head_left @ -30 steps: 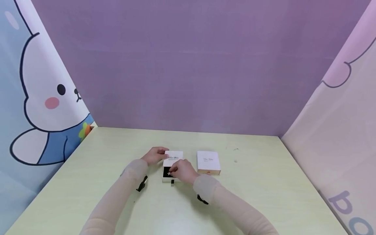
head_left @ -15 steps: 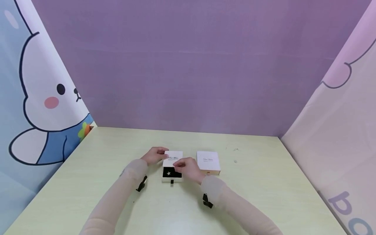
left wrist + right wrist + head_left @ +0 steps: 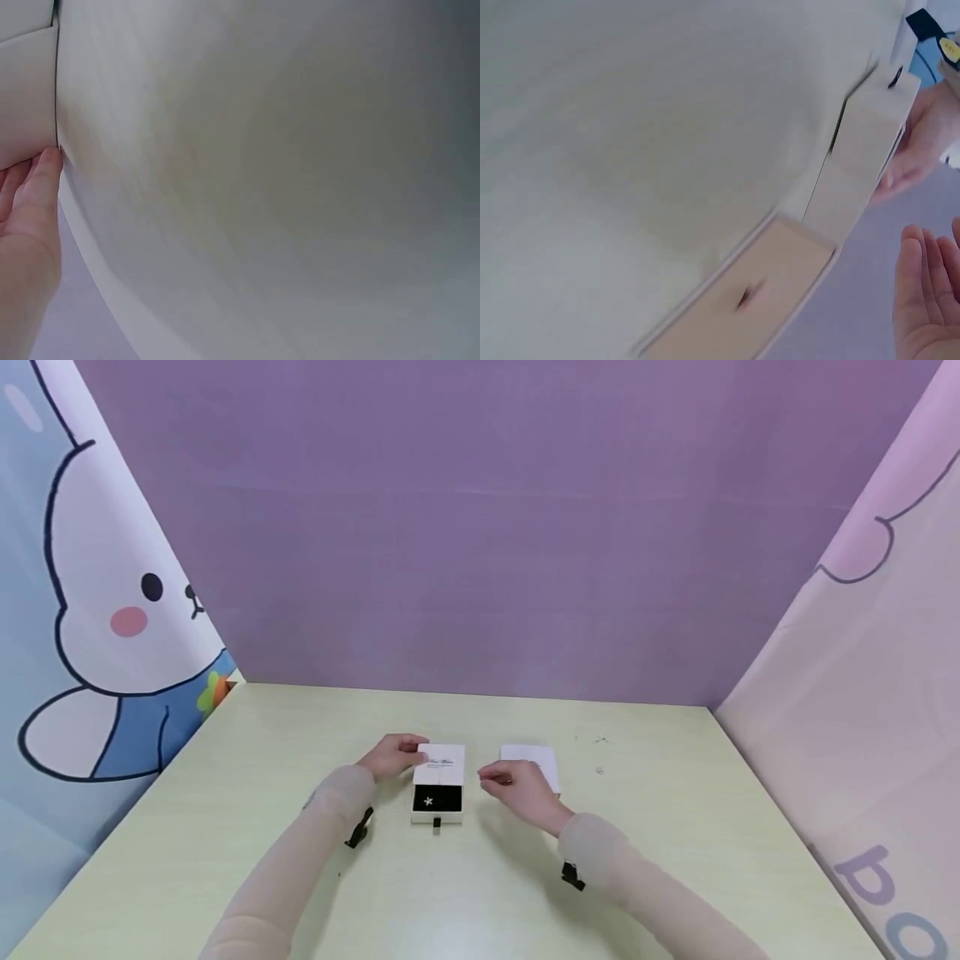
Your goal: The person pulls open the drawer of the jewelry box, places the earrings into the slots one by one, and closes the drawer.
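Observation:
A small white drawer box [image 3: 441, 765] with dark lettering stands on the table, its tray [image 3: 437, 817] pulled out toward me. On the tray's black lining lies a small silvery star-shaped piece [image 3: 428, 802], left of centre. My left hand [image 3: 393, 757] holds the box's sleeve at its left side, thumb on top; the left wrist view shows fingertips against the box [image 3: 26, 94]. To the right of the tray, my right hand [image 3: 525, 792] is in the air, away from the box. Its fingers [image 3: 910, 262] look fairly straight in the right wrist view, nothing visible between them.
A second white box [image 3: 536, 756] stands shut to the right, partly behind my right hand; its front [image 3: 780, 262] carries a small tab. Tiny dark marks [image 3: 601, 741] show on the table [image 3: 660, 827] farther right. A purple panel [image 3: 465, 527] rises behind.
My right hand has drawn back from over the tray and moved right, in front of the second box. The star-shaped piece is now uncovered. My left hand has stayed on the box.

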Demonstrator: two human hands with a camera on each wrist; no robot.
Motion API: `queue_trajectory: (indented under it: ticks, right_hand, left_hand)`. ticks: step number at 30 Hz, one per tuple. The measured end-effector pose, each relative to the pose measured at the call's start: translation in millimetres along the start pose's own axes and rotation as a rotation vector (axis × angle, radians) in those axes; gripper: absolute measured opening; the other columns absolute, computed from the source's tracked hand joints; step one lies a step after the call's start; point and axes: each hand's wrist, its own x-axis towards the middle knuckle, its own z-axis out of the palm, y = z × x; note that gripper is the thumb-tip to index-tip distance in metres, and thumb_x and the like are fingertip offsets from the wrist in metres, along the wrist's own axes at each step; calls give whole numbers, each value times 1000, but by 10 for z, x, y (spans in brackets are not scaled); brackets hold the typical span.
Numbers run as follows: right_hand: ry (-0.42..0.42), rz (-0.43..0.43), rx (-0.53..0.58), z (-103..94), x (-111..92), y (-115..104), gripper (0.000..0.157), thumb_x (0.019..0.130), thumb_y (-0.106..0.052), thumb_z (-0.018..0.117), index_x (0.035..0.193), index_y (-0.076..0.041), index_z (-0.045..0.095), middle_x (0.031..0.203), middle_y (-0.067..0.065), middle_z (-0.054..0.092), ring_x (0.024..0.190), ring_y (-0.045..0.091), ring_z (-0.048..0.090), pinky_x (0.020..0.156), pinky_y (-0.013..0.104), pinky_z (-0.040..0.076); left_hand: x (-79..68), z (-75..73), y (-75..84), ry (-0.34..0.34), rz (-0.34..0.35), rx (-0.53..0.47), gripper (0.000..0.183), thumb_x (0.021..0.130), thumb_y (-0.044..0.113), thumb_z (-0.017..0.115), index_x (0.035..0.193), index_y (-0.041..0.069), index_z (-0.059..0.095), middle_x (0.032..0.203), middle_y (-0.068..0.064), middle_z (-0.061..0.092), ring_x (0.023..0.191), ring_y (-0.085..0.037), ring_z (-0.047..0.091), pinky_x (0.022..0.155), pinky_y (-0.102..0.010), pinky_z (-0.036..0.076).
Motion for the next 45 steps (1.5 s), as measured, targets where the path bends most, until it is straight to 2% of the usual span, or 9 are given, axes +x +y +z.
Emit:
queue_trajectory:
  ticks: [4, 9, 13, 23, 33, 42, 45]
  right_hand:
    - [25, 17, -8, -172, -80, 92, 18, 87, -11, 61, 103, -6, 68, 98, 10, 69, 83, 20, 64, 62, 20, 53]
    - [69, -3, -76, -412, -157, 223, 18, 86, -8, 62, 102, -3, 69, 96, 8, 69, 81, 17, 64, 65, 21, 52]
    - [100, -13, -158, -586, -202, 299, 18, 86, -7, 62, 101, -2, 69, 97, 8, 69, 81, 14, 63, 67, 21, 52]
    - [152, -76, -427, -905, -209, 654, 18, 82, -1, 64, 100, 0, 68, 93, 9, 69, 82, 20, 65, 72, 31, 55]
    - [153, -23, -503, -1106, -211, 995, 25, 79, 4, 65, 103, 1, 67, 99, 13, 68, 88, 27, 64, 76, 38, 54]
    - [62, -23, -681, -1173, -183, 1197, 25, 78, 6, 65, 102, 2, 67, 97, 15, 68, 89, 30, 64, 77, 40, 53]
    - [55, -7, -711, -1192, -176, 1268, 23, 78, 5, 64, 100, 1, 68, 95, 15, 68, 86, 29, 64, 76, 40, 53]
  left_hand:
    - [-2, -12, -23, 9, -4, -6, 41, 90, 15, 58, 128, 1, 51, 127, -21, 52, 117, -31, 50, 96, -41, 44]
    - [-14, -12, -17, 15, 0, -13, 40, 91, 14, 57, 128, 1, 50, 128, -22, 52, 118, -32, 49, 98, -43, 43]
    - [-5, 0, 0, 8, 12, -10, 40, 91, 13, 56, 128, -1, 50, 127, -23, 52, 117, -32, 50, 98, -42, 43]
    - [-25, -3, 34, 2, 0, 2, 41, 91, 13, 56, 128, -1, 49, 127, -23, 52, 116, -32, 51, 96, -40, 45]
    - [-5, 3, -28, 2, -5, -14, 40, 91, 15, 57, 128, 0, 50, 126, -21, 53, 114, -29, 52, 95, -39, 45]
    - [2, 17, -38, 9, 6, -26, 40, 91, 12, 56, 127, -2, 50, 124, -22, 55, 113, -29, 53, 96, -40, 45]
    - [12, 16, -36, 12, 2, -19, 40, 91, 13, 56, 127, -1, 50, 125, -21, 54, 114, -30, 52, 97, -40, 44]
